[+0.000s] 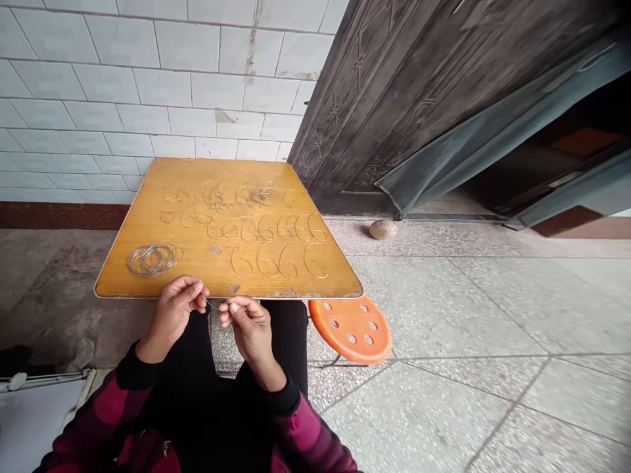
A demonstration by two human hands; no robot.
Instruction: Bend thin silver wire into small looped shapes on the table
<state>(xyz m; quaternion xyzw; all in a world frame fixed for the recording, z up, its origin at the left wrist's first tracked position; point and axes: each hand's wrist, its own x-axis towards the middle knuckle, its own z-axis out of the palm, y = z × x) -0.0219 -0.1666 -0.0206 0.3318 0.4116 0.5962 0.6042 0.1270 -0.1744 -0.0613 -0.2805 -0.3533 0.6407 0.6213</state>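
Observation:
A thin piece of wire (211,304) spans the gap between my two hands, just off the table's front edge. My left hand (178,305) pinches one end between thumb and fingers. The other end is pinched in my right hand (248,322), with the fingers curled. On the wooden table (197,282), a coil of wire (154,261) lies near the front left. Several bent wire shapes (267,258), each a loop with a curved tail, are laid out in rough rows. A denser tangle of wire (261,194) sits toward the back.
An orange round stool (352,332) with holes stands by the table's right front corner. A white tiled wall (187,85) rises behind the table. To the right are a dark carved door (355,131), a grey curtain (444,157) and a pale ball-like object (383,229) on the floor.

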